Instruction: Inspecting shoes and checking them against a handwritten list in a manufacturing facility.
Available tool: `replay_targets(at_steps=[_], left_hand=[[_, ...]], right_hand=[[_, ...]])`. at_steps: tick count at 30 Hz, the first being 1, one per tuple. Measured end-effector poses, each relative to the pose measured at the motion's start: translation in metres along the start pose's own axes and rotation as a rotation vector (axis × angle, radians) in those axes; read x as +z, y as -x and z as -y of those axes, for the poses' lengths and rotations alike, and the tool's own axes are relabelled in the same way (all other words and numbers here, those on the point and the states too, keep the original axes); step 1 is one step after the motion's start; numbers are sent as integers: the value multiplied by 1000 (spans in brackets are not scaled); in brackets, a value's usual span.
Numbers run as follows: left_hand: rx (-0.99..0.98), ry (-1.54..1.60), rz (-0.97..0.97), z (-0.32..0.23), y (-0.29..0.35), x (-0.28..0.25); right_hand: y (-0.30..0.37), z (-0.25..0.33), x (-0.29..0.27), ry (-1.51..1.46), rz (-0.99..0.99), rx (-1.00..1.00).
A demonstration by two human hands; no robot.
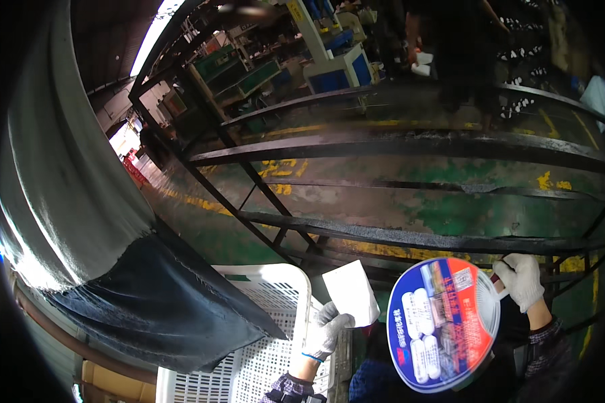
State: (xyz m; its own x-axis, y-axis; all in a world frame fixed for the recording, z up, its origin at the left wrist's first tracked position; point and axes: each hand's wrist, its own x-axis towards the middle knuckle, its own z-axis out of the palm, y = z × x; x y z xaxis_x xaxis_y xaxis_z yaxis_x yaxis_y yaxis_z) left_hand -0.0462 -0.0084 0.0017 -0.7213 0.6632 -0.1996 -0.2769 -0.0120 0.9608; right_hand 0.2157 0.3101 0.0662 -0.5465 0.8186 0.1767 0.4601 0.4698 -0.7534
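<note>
My left hand [327,330], in a pale knit glove, pinches a white sheet of paper or card [351,293] by its lower edge. Beside that hand stands a white perforated plastic basket [296,290]. My right hand [520,280], gloved in white, grips the handle of a round hand fan [444,326]. Blue and red printing with pictures covers the fan's face, which is turned up toward me. The fan hides part of my lap and what lies below it.
A dark metal rack [410,232] with long bars stretches across in front of me. Grey and dark cloth [175,295] hangs on the left, its lower end over the basket. Machines [336,67] and another person [460,54] are farther back on the green floor [396,208].
</note>
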Motion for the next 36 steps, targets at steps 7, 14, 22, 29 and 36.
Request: replay_targets(at_steps=[7, 14, 22, 29, 36], left_hand=[[-33, -2, -44, 6, -2, -3], [58, -163, -42, -1, -1, 0], [141, 47, -46, 7, -13, -3], [53, 74, -113, 13, -12, -10], [122, 75, -96, 4, -5, 8]], right_hand=[[-5, -34, -1, -595, 165, 257], [-11, -17, -3, 271, 63, -38], [-4, 1, 3, -257, 252, 178], [-7, -10, -2, -831, 286, 270], [-8, -7, -8, 329, 66, -57]])
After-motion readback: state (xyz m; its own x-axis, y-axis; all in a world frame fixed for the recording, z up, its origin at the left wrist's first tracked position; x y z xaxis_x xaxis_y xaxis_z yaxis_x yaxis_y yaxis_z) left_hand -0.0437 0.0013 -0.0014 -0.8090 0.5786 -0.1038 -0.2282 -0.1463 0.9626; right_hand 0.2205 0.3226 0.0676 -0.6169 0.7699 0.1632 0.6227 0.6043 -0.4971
